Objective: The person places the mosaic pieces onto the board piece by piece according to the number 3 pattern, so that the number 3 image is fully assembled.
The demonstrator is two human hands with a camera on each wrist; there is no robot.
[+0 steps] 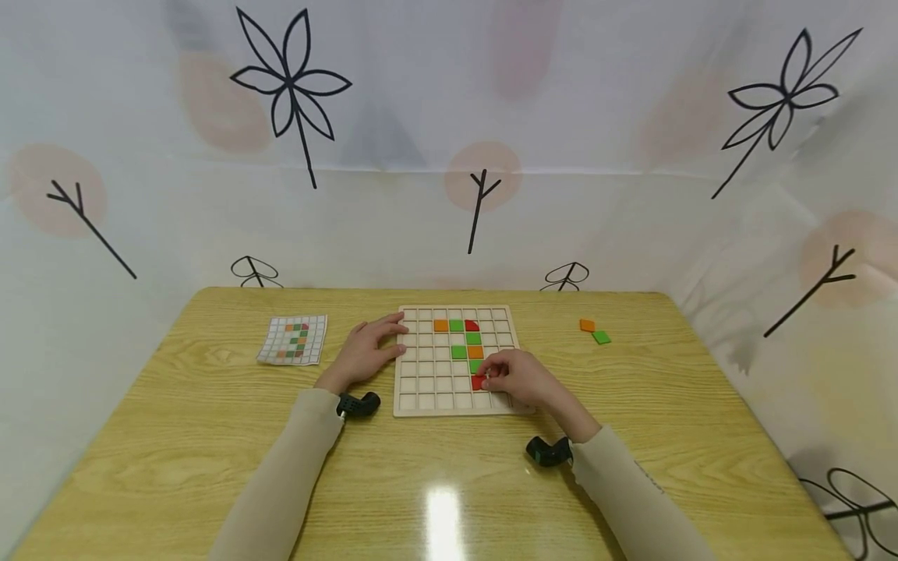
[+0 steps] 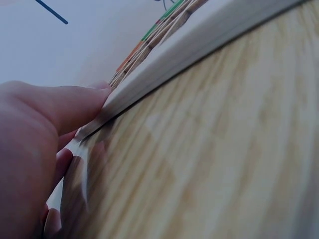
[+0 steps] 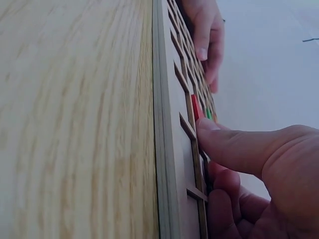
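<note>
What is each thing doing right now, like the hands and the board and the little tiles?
Left hand: fingers straight, resting against the board's left edge.
Right hand: fingertips on the red tile.
Red tile: lying in a board cell.
Board: flat on table, mostly empty cells.
Spare tiles: loose on table.
Pattern card: lying flat.

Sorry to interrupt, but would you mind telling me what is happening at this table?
A person is filling a wooden grid board with coloured tiles. The right hand presses a red tile into a cell, while the left hand steadies the board's left edge. A pattern card lies to the left; two spare tiles wait on the right.
</note>
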